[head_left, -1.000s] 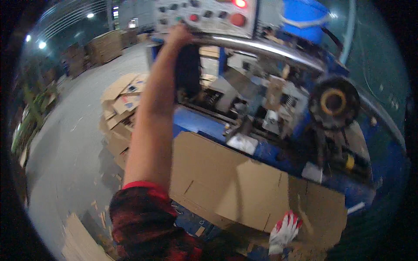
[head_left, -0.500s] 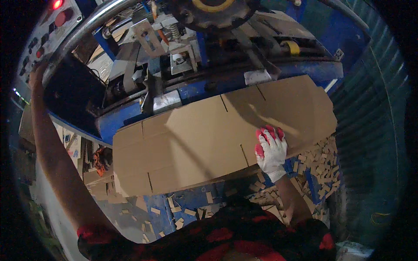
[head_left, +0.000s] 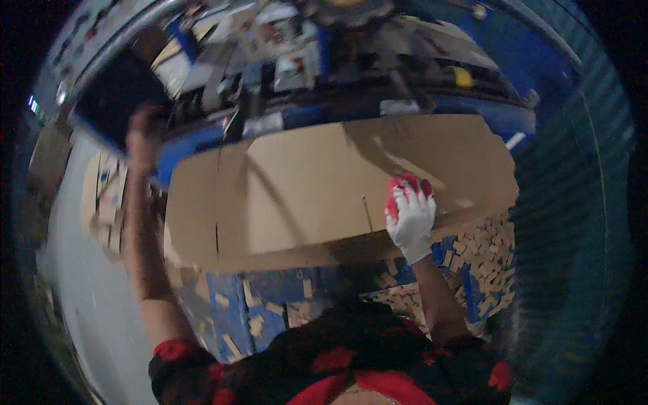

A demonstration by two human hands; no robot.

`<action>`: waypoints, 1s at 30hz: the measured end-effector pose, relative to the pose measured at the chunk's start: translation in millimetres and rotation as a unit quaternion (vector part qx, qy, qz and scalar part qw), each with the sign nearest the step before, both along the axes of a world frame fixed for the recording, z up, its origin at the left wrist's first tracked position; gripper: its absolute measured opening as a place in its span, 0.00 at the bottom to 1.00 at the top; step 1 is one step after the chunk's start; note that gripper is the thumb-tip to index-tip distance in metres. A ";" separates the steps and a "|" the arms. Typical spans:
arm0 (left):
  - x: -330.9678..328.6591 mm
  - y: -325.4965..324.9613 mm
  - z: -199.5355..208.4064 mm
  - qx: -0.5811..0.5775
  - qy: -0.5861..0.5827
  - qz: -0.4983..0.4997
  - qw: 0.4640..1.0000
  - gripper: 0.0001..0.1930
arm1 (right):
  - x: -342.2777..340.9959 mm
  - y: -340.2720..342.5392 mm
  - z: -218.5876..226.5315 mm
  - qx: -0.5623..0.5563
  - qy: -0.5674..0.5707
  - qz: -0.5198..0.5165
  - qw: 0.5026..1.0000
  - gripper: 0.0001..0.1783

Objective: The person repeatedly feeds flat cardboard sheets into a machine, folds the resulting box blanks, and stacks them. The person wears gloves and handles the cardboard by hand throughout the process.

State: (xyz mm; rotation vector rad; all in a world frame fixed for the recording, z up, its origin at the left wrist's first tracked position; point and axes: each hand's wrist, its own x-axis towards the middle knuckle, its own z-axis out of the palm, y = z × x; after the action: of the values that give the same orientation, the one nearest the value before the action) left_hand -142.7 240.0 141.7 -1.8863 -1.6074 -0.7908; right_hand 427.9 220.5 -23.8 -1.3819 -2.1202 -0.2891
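A wide brown cardboard sheet (head_left: 304, 182) with cut slots lies in front of me, its far edge against the blue machine (head_left: 310, 120). Another layer of cardboard shows under its near edge. My right hand (head_left: 412, 219), in a white glove with red fingertips, rests on the right part of the sheet near its front edge, fingers laid over the surface. My bare left hand (head_left: 144, 131) is in the air by the machine's left end, just beyond the sheet's left corner. Motion blurs its fingers, and I see nothing held in it.
Small cardboard offcuts (head_left: 482, 263) lie heaped below the sheet at right, others scattered over a blue surface (head_left: 290, 283). Metal plates and a dark round wheel (head_left: 347, 12) sit on the machine. A curved metal rail (head_left: 128, 44) crosses the upper left; a green corrugated wall (head_left: 574, 223) stands at right.
My left hand has come away from the button panel, moving right and toward me. My right hand stays on the sheet. The view has shifted, and the sheet's near edge appears higher.
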 end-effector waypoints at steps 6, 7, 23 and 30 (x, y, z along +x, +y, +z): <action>164.5 -126.7 -163.2 -0.175 -0.094 0.297 0.934 0.21 | 2.5 3.6 -13.7 0.036 -0.044 0.010 0.998 0.25; 174.0 -136.0 -171.1 -0.176 -0.091 0.326 0.924 0.22 | 3.1 4.8 -14.1 0.032 -0.044 0.011 0.998 0.25; 174.2 -137.0 -191.6 -0.073 -0.073 0.318 0.942 0.23 | 10.6 7.8 -10.9 -0.002 -0.062 0.027 0.998 0.26; 180.4 -138.2 -186.4 -0.092 -0.079 0.343 0.932 0.22 | 11.5 5.8 -1.6 -0.004 -0.056 0.068 0.996 0.26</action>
State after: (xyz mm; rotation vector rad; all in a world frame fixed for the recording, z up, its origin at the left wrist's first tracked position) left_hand 37.7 101.8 -44.7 -1.2290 -2.3083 -0.4973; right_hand 439.4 226.3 -25.4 -1.2431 -2.2981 -0.3108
